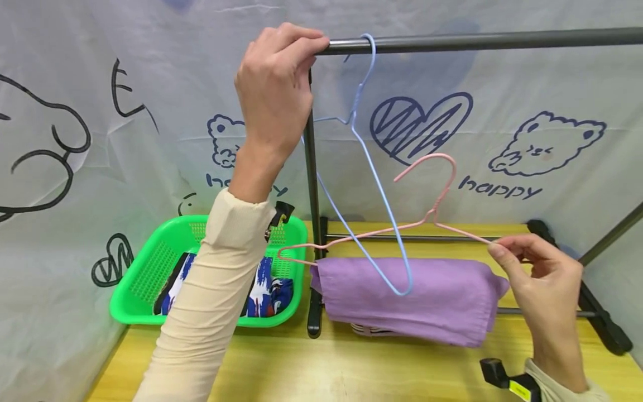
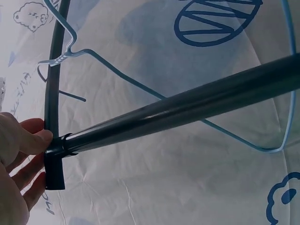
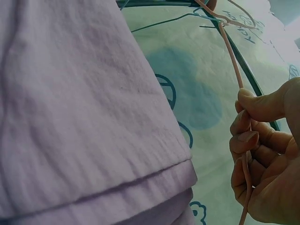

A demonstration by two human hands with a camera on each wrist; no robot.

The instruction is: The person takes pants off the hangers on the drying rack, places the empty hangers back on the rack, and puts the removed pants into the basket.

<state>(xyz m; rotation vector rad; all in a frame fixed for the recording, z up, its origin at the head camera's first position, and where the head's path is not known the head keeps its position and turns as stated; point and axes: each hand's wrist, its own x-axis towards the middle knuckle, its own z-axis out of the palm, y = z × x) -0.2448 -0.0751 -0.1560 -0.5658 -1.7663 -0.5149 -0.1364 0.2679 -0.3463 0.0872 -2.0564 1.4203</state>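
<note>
My left hand [image 1: 276,84] grips the end of the dark rack rail [image 1: 482,40], thumb and fingers around the joint with the upright. A light blue wire hanger [image 1: 374,164] hangs from the rail just right of that hand, with nothing on it. Lower down, my right hand [image 1: 542,279] pinches the right shoulder of a pink hanger [image 1: 364,233], its hook pointing up and below the rail. A folded purple garment [image 1: 412,296] is draped over the pink hanger's lower bar. In the right wrist view, the purple cloth [image 3: 93,112] fills the left side beside the pinching fingers.
A green basket [image 1: 135,290] holding blue, white and black patterned cloth stands left of the rack's upright [image 1: 312,167]. Striped cloth [image 1: 372,330] shows under the purple garment. The rack's feet [image 1: 615,335] rest on the yellow wood-look table [image 1: 281,363]. A printed sheet [image 1: 166,67] hangs behind.
</note>
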